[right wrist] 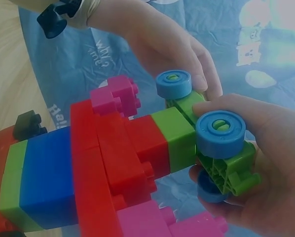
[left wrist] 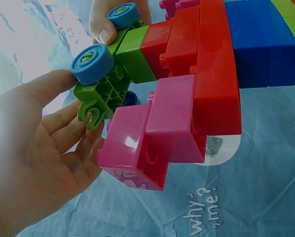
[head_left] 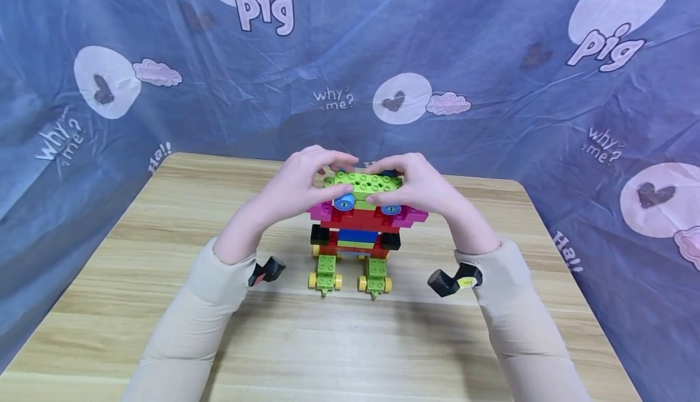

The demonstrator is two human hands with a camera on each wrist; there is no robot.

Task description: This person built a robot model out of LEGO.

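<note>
A lime-green toy car base [head_left: 363, 186] with blue wheels [right wrist: 220, 133] sits at the top of a tall toy-brick figure. My left hand [head_left: 301, 180] grips its left end, thumb at the near side by a wheel and fingers behind. At the other end, my right hand [head_left: 418, 183] holds it between thumb and fingers. Under the base come a green brick [left wrist: 136, 54], red bricks [right wrist: 120, 153] and a blue brick [head_left: 358, 235]. Stepped pink bricks [left wrist: 169, 118] stick out on both sides. The wrist views show the base right against the green brick.
Two small green wheeled bases [head_left: 326, 265] with yellow wheels form the figure's feet on the wooden table [head_left: 350, 341]. Black bricks [head_left: 391, 241] jut from its sides. A blue printed cloth [head_left: 350, 44] hangs behind the table. Each wrist carries a black camera [head_left: 445, 282].
</note>
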